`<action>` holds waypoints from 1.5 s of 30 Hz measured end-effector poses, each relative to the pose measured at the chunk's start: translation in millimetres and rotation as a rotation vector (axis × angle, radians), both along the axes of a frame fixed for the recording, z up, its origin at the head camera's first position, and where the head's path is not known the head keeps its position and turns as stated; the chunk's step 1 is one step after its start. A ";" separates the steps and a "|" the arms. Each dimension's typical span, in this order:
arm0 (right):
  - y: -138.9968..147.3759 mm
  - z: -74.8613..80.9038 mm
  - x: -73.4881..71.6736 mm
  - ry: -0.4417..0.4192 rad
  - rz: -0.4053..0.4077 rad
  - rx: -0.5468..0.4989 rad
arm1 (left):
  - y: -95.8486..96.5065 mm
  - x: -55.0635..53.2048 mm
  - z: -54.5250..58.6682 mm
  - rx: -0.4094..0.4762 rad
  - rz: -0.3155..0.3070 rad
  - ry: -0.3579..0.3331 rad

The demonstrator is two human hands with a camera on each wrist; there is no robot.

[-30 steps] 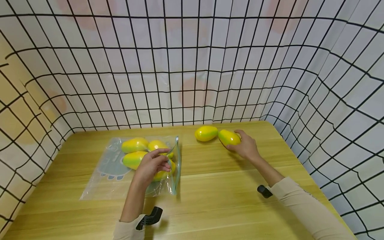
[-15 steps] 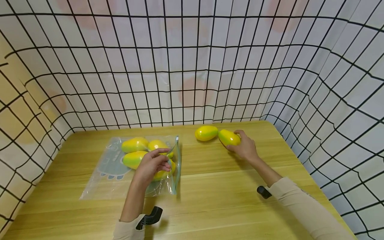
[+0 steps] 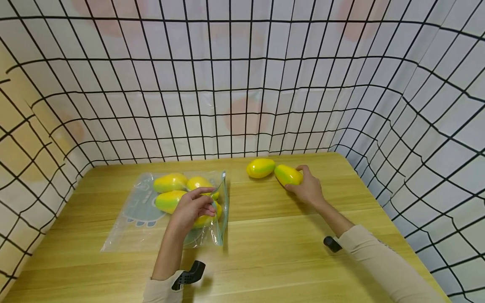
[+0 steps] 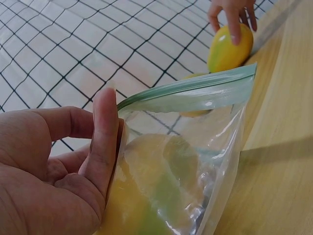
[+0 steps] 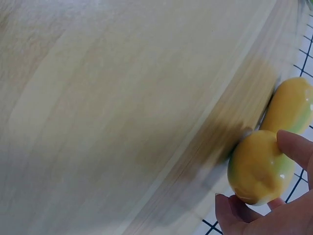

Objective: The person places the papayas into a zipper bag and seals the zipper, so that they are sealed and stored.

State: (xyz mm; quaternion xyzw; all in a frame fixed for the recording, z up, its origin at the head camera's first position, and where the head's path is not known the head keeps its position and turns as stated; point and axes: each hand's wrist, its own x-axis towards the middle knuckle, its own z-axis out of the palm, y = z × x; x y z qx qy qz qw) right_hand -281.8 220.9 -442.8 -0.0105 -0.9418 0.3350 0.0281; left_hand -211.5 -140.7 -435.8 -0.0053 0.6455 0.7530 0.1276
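Note:
My left hand (image 3: 192, 210) pinches the mouth edge of a clear zip bag (image 3: 149, 242), which lies flat on the table at the left. Several glossy yellow-green mangoes (image 3: 169, 183) are inside it. In the left wrist view, the green zip strip (image 4: 195, 90) runs right from my fingers, and one bagged mango (image 4: 161, 191) shows through the plastic. Towards the back right, my right hand (image 3: 308, 187) grips a mango (image 3: 289, 175), thumb and fingers round its right end. A second loose mango (image 3: 260, 168) lies just left of it; in the right wrist view the two seem to touch.
A black wire grid (image 3: 246, 101) stands along the back and both sides of the wooden table (image 3: 265, 252), with pale cloth behind it. Black wrist mounts (image 3: 191, 273) sit at the cuffs of both sleeves.
My right hand and the mango in it have shifted very slightly left. The left hand and the bag have stayed put.

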 end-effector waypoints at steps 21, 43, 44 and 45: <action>-2.6 5.6 6.6 0.028 -0.012 -0.031 | 0.5 0.2 0.3 -0.005 0.007 0.004; -33.8 27.0 23.7 -0.064 0.120 -0.058 | -1.1 -0.7 -0.6 0.000 0.010 0.003; -36.0 27.9 24.8 -0.064 0.130 -0.062 | -0.9 -0.8 -0.7 0.002 0.010 0.002; -38.1 28.4 25.7 -0.065 0.137 -0.068 | -0.8 -1.0 -0.9 0.003 0.008 0.002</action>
